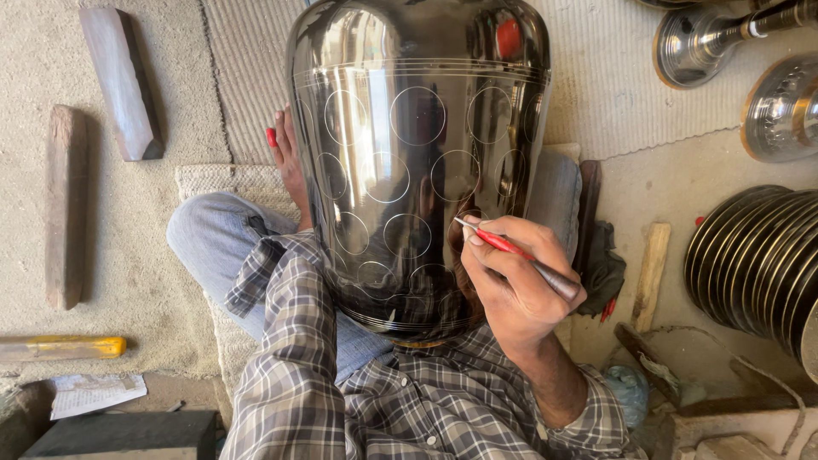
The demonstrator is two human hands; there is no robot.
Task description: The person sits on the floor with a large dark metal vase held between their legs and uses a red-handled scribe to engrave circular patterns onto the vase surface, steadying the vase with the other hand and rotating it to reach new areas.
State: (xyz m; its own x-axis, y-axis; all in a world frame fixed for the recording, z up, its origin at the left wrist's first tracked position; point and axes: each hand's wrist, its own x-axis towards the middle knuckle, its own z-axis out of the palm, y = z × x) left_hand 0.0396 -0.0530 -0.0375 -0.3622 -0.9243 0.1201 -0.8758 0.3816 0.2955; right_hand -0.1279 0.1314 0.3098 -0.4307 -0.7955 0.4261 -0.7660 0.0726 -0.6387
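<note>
A large dark polished metal vessel (417, 153) lies in my lap, its side marked with rows of scribed circles. My right hand (511, 285) grips a red-and-silver marking tool (520, 254) like a pen, tip touching the vessel's lower right side. My left arm, in a plaid sleeve (290, 341), reaches under the vessel, and the left hand is hidden behind it. A bare foot (288, 158) with a red toenail shows at the vessel's left edge.
Two wooden blocks (119, 81) lie on the mat at left, and a yellow-handled tool (64, 347) lies lower left. A stack of dark metal plates (758, 264) stands at right. Shiny metal pieces (780, 111) sit top right. A wooden stick (652, 273) lies beside a dark cloth.
</note>
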